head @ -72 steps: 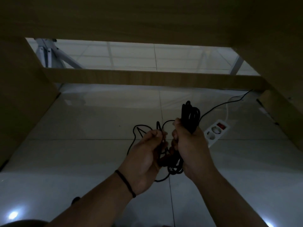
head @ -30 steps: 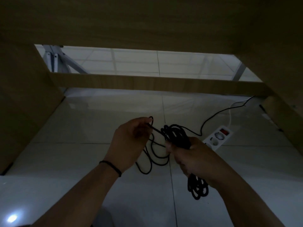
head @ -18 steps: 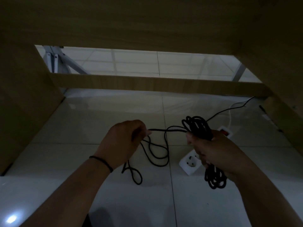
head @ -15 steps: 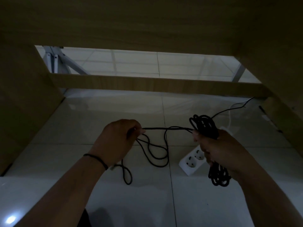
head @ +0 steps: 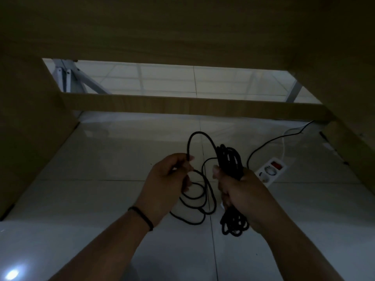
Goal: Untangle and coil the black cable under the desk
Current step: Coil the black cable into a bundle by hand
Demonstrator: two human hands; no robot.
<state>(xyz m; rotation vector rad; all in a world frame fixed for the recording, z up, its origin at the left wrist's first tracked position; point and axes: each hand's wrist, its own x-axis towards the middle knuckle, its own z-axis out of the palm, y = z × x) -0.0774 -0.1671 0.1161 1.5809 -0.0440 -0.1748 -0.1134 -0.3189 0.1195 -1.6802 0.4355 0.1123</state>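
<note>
The black cable is gathered into a bundle of several loops that my right hand grips around the middle; the bundle's lower end hangs below the fist. My left hand pinches a single strand, which arches up in a tall loop from its fingertips over to the bundle. Loose loops of the cable hang between and below both hands above the tiled floor. A thin black strand trails off to the right behind the bundle.
A white power strip with a red switch lies on the floor right of my right hand. Wooden desk panels close in the left, right and top; a wooden crossbar spans the back. White metal legs stand beyond.
My hands have come closer together. The strand that was stretched level between them now arches up in a loop, and my right hand has moved left and uncovered the power strip.
</note>
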